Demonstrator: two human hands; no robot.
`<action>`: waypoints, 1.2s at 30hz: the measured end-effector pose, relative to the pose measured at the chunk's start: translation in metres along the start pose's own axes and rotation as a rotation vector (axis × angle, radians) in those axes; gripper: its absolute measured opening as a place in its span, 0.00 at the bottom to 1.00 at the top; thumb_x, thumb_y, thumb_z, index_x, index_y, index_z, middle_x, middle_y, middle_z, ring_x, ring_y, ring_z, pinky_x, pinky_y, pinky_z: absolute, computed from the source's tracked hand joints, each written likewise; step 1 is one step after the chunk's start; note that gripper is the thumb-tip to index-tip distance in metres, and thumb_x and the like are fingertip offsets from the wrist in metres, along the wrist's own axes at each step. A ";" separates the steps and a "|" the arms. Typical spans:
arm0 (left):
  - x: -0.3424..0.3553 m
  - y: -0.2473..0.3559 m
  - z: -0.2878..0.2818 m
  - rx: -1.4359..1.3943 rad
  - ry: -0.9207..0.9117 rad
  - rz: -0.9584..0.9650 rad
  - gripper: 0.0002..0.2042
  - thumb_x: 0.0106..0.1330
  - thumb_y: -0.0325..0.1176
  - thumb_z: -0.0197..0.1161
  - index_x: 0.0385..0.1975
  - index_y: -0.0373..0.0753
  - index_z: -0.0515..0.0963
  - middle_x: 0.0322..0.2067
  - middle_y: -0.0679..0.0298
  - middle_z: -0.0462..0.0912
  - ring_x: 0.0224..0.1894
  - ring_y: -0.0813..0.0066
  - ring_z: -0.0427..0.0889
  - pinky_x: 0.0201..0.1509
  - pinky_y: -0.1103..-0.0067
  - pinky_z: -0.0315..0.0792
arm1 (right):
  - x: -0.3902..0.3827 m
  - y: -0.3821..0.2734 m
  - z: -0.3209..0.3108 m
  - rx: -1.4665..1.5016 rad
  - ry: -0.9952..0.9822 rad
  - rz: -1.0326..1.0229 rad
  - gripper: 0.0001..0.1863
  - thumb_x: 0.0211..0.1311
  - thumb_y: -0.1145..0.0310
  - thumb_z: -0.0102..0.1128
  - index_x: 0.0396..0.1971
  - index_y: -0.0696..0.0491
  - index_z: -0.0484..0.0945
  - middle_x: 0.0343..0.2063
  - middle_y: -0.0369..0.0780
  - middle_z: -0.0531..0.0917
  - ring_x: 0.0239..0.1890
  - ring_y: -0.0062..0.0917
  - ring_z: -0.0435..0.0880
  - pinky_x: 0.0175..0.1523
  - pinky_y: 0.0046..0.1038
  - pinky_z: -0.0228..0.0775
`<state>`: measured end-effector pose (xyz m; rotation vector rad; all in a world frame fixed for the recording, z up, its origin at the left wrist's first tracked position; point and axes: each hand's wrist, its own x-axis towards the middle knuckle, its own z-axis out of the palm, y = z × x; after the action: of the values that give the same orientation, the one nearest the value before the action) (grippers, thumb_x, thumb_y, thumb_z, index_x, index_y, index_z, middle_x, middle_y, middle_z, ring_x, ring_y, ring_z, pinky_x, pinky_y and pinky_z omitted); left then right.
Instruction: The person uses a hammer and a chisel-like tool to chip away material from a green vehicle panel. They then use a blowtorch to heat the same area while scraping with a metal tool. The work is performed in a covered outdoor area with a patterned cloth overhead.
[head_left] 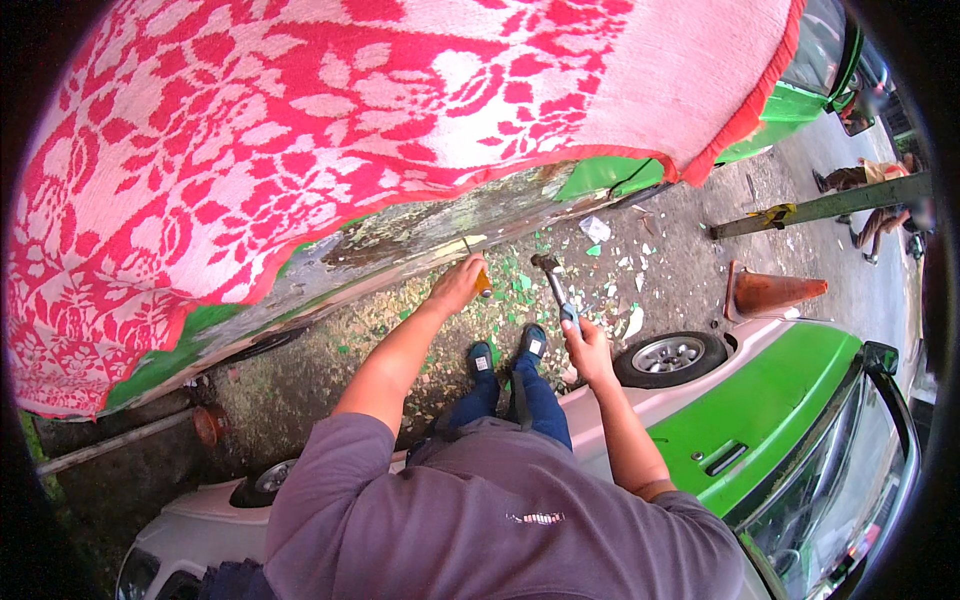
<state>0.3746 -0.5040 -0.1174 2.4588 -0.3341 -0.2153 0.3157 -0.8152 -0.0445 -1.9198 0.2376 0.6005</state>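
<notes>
My left hand (458, 284) is closed round a yellow-handled screwdriver (484, 281); its thin shaft points at the lower edge of a car body (420, 232) in front of me. There the paint is stripped in patches, showing grey and brown. Held in my right hand (590, 352) is a hammer (556, 287) with a blue-grey grip, its dark head raised to the right of the screwdriver and apart from it. A pink and red patterned blanket (330, 130) drapes over the car and hides most of its upper side.
Green and pale paint flakes (520, 285) litter the ground around my feet. Close behind on the right stands a green and white car (770, 400). An orange traffic cone (780, 292) and a slanting post (820, 206) are farther right, with people (870, 205) beyond.
</notes>
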 end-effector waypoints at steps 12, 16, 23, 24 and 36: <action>-0.004 -0.018 -0.011 0.307 -0.229 0.259 0.13 0.63 0.28 0.53 0.48 0.43 0.73 0.51 0.66 0.77 0.50 0.60 0.79 0.54 0.66 0.74 | -0.016 0.030 0.070 -0.082 0.001 -0.176 0.21 0.68 0.53 0.57 0.23 0.55 0.73 0.14 0.30 0.72 0.16 0.14 0.68 0.22 0.24 0.59; -0.009 -0.017 -0.012 0.316 -0.252 0.240 0.12 0.63 0.28 0.54 0.46 0.45 0.76 0.47 0.65 0.77 0.47 0.60 0.80 0.49 0.67 0.77 | -0.021 0.040 0.083 -0.071 -0.005 -0.144 0.23 0.67 0.50 0.57 0.25 0.57 0.74 0.14 0.40 0.73 0.18 0.24 0.70 0.26 0.32 0.63; -0.003 -0.030 0.007 0.429 -0.217 0.271 0.09 0.64 0.31 0.53 0.42 0.48 0.74 0.39 0.63 0.75 0.37 0.57 0.84 0.35 0.64 0.78 | -0.033 0.055 0.093 0.060 0.011 -0.073 0.24 0.65 0.48 0.57 0.27 0.58 0.76 0.15 0.44 0.73 0.20 0.27 0.71 0.30 0.35 0.66; 0.003 -0.033 0.004 0.436 -0.195 0.280 0.08 0.64 0.31 0.53 0.41 0.48 0.73 0.39 0.62 0.75 0.36 0.57 0.84 0.34 0.64 0.78 | -0.025 0.057 0.095 0.049 0.022 -0.083 0.23 0.65 0.49 0.57 0.27 0.58 0.76 0.15 0.43 0.74 0.20 0.27 0.71 0.30 0.35 0.66; 0.004 -0.021 0.014 0.260 -0.211 0.217 0.06 0.63 0.26 0.51 0.38 0.43 0.69 0.40 0.58 0.75 0.36 0.50 0.83 0.37 0.58 0.77 | -0.041 0.075 0.098 0.014 0.057 -0.050 0.22 0.66 0.52 0.58 0.26 0.58 0.76 0.14 0.41 0.74 0.19 0.25 0.70 0.29 0.33 0.64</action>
<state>0.3794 -0.4972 -0.1417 2.6331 -0.7573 -0.3581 0.2192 -0.7628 -0.1147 -1.9251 0.2290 0.5108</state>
